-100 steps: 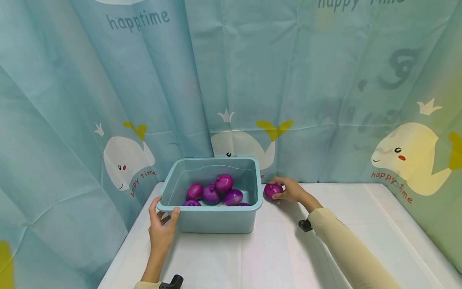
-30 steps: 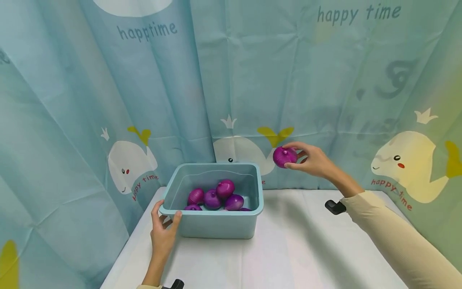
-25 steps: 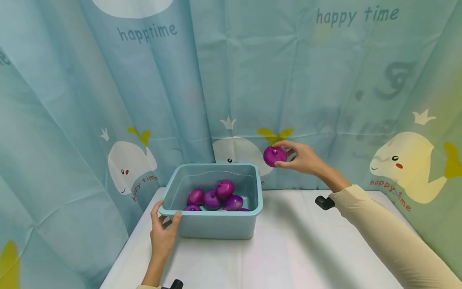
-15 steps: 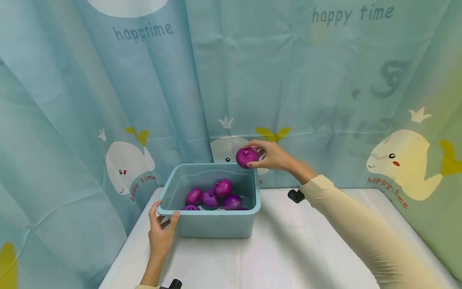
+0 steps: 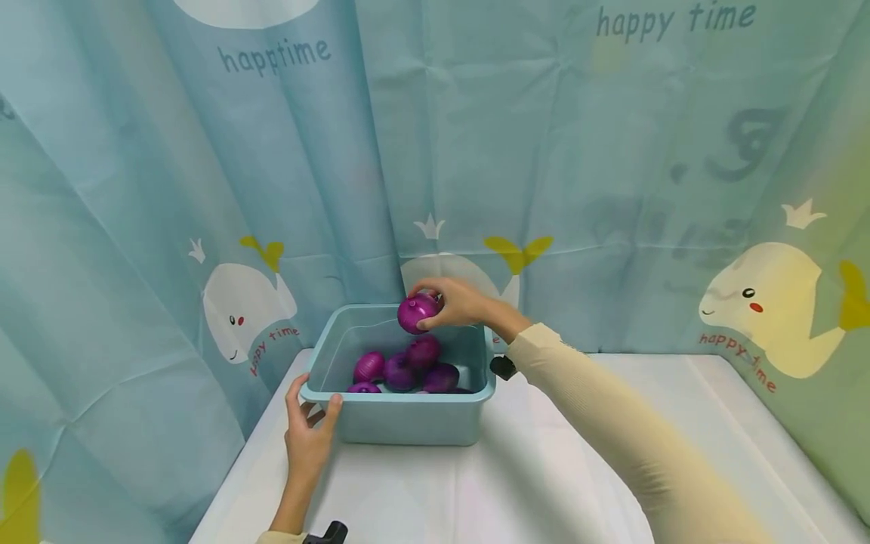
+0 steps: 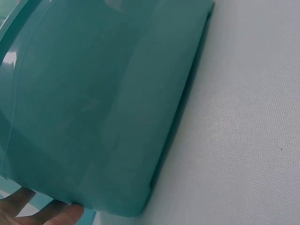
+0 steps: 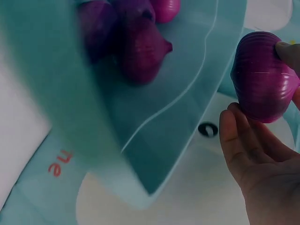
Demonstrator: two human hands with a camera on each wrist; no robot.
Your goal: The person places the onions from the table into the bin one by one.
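Onion [image 5: 416, 313] sits clamped in the outstretched right hand's [image 5: 462, 304] grip above the tub [image 5: 401, 415] (left hand [image 5: 307, 442] grips its rim).

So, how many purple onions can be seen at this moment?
6 at least: one held in the right hand above the tub, onion; five in the tub, at. The rim may hide more.

Purple onions [image 5: 408, 369] are crowding the middle of the tub [image 5: 397, 417] floor at frame centre, leaving bare floor along its left wall. The right hand [image 5: 462, 302] is hanging over the far rim, the left hand [image 5: 307, 438] gripping the near-left corner. White table [image 5: 680, 438] is lying open at lower right; curtain [image 5: 476, 151] is closing off behind.
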